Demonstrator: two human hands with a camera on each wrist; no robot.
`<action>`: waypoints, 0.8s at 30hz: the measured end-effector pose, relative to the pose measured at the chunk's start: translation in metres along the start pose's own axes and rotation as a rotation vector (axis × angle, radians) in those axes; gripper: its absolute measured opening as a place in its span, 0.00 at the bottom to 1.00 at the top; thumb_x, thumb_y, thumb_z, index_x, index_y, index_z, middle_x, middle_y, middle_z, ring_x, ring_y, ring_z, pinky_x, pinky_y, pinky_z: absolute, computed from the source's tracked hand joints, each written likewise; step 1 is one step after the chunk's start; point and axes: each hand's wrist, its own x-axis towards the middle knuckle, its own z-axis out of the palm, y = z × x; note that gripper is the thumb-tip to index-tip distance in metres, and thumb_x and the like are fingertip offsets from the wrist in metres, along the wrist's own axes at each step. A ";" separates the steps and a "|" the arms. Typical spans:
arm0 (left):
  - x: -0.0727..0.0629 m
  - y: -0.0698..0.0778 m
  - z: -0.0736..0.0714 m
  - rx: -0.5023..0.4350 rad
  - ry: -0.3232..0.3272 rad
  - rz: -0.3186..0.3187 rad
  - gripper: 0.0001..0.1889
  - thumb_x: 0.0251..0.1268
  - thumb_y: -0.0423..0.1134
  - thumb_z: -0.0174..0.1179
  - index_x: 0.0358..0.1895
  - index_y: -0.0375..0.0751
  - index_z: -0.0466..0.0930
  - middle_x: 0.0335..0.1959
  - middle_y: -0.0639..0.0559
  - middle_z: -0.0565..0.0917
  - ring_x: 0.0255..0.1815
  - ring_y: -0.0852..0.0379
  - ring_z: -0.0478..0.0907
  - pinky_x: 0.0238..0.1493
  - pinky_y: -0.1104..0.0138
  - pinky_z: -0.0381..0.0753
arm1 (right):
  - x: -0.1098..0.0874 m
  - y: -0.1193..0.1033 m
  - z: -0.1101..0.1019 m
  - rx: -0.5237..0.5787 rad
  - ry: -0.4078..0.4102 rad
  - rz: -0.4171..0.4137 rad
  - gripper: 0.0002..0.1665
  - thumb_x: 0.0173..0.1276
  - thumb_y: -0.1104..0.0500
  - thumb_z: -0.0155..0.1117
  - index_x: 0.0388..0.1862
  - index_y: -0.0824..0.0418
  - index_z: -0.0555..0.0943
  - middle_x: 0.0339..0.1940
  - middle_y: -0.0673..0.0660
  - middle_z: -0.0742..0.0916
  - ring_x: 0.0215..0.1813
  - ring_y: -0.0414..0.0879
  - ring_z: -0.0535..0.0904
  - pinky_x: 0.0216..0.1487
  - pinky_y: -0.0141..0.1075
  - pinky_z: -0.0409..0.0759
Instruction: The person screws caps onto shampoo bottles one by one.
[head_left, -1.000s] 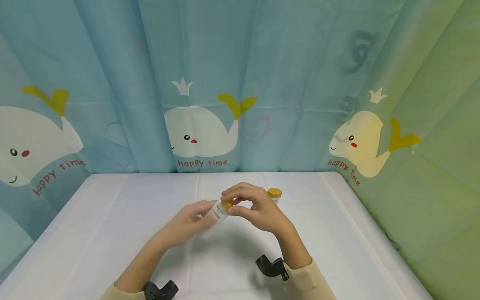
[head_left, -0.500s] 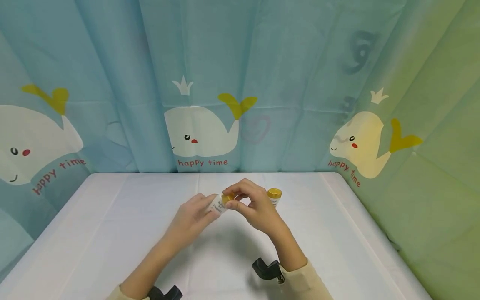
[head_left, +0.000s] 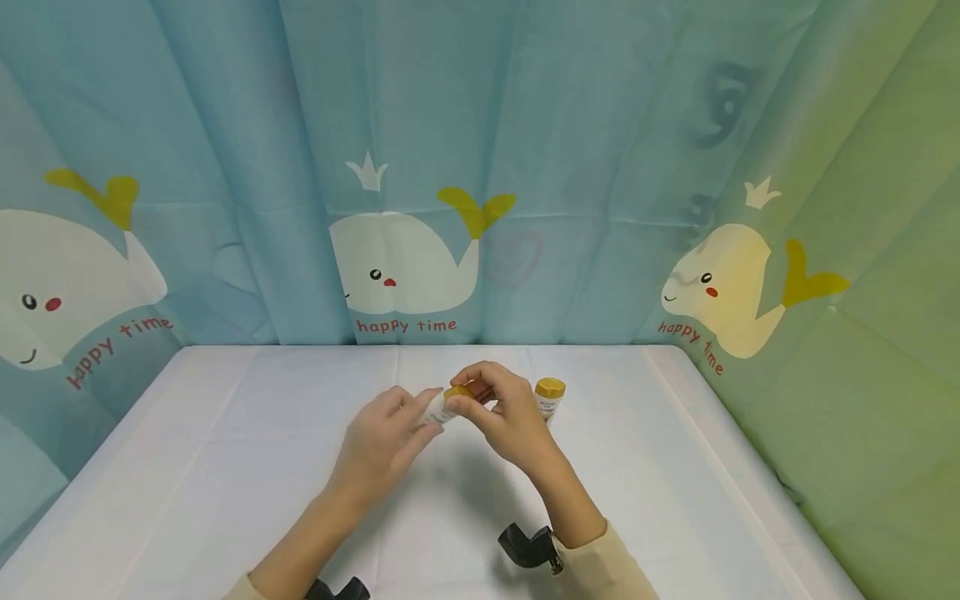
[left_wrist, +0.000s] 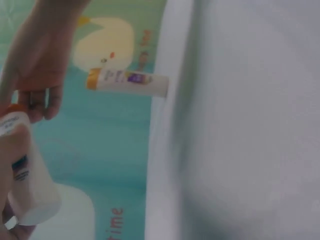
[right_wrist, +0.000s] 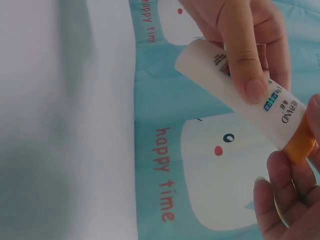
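Note:
My left hand (head_left: 378, 442) grips a white bottle (right_wrist: 225, 95) with printed lettering, its thumb lying along the label. The bottle is held tilted above the table, cap end toward my right hand. Fingers and thumb of my right hand (head_left: 510, 417) pinch the golden-orange cap (right_wrist: 299, 142), which sits on the bottle's neck end. In the head view the hands cover much of this bottle. A second white bottle (left_wrist: 127, 82) with the same kind of gold cap stands upright on the table, just beyond and right of my right hand.
A white cloth covers the table (head_left: 247, 450). Behind it and along the right side hangs a blue-green curtain (head_left: 585, 275) printed with whales. Black camera mounts (head_left: 528, 546) are strapped to both wrists.
The left hand has risen and turned, bringing the bottle up and closer to the right hand. My right hand stays at the cap while its forearm shifts slightly left, uncovering more of the standing bottle.

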 end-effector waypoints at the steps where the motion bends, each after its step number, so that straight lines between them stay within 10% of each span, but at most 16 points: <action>1: 0.000 0.000 0.001 0.003 0.005 0.005 0.23 0.54 0.38 0.73 0.55 0.46 0.83 0.29 0.56 0.75 0.27 0.64 0.67 0.26 0.73 0.70 | 0.000 -0.001 0.000 -0.002 0.006 0.010 0.11 0.63 0.57 0.72 0.43 0.56 0.82 0.37 0.49 0.86 0.35 0.40 0.81 0.39 0.33 0.84; 4: -0.001 0.001 0.001 0.003 0.008 -0.010 0.23 0.54 0.38 0.73 0.55 0.45 0.83 0.30 0.55 0.76 0.27 0.62 0.68 0.26 0.72 0.71 | 0.000 -0.003 0.001 0.013 0.016 0.037 0.12 0.62 0.59 0.74 0.44 0.58 0.83 0.38 0.51 0.87 0.36 0.43 0.82 0.39 0.35 0.84; 12: 0.000 -0.003 0.006 -0.410 -0.153 -0.605 0.18 0.68 0.45 0.65 0.59 0.51 0.77 0.51 0.55 0.83 0.47 0.55 0.81 0.49 0.58 0.83 | 0.001 0.001 0.004 0.086 -0.063 0.226 0.25 0.66 0.59 0.71 0.62 0.57 0.79 0.50 0.56 0.87 0.46 0.48 0.86 0.48 0.39 0.84; 24: -0.008 -0.036 0.046 -0.530 -0.243 -0.768 0.20 0.66 0.41 0.67 0.59 0.49 0.74 0.57 0.50 0.82 0.57 0.48 0.81 0.58 0.52 0.80 | -0.009 0.043 0.017 0.011 -0.218 0.366 0.24 0.70 0.57 0.65 0.65 0.57 0.78 0.51 0.57 0.88 0.48 0.50 0.86 0.46 0.39 0.85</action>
